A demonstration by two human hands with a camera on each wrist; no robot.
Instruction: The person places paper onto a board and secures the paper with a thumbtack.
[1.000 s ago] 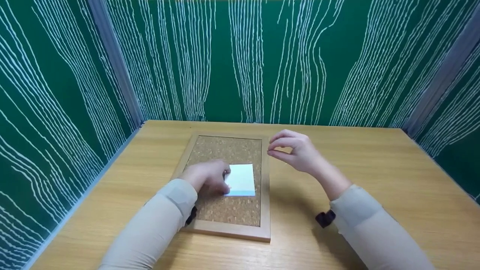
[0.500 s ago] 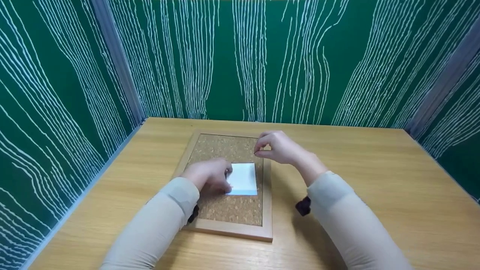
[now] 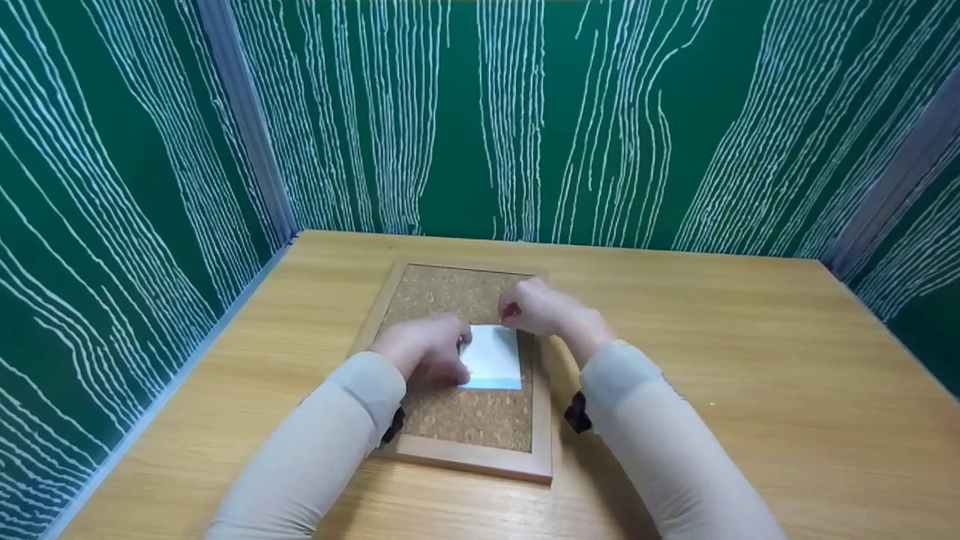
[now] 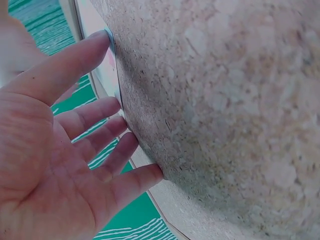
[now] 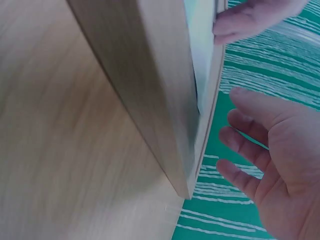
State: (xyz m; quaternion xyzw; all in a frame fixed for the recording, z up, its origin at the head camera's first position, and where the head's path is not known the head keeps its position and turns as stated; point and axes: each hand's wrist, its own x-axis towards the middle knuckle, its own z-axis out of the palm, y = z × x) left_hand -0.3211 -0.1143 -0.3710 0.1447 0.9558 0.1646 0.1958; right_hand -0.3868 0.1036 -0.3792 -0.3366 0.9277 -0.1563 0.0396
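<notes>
A white square sheet of paper [image 3: 495, 356] lies on a wood-framed corkboard [image 3: 472, 427]. My left hand [image 3: 424, 341] rests at the sheet's left edge. Seen from the left wrist, its thumb [image 4: 95, 47] touches the paper's edge, and its fingers [image 4: 142, 172] reach out loosely to the cork. Over the sheet's top right corner is my right hand [image 3: 544, 307], thumb and forefinger brought together. In the right wrist view this hand [image 5: 295, 145] has its other fingers bent; I cannot tell whether a small thing sits between its fingertips. Small reddish specks show near the sheet's lower corners.
The corkboard lies on a light wooden table [image 3: 712, 337], its frame [image 5: 170, 90] raised above the tabletop. Green panels [image 3: 585, 112] with wavy white lines enclose the table at the back and sides, with grey posts [image 3: 251, 127] at the corners.
My right hand has moved left and down, from beside the board's right frame to the sheet's top right corner. My left hand stays at the sheet's left edge.
</notes>
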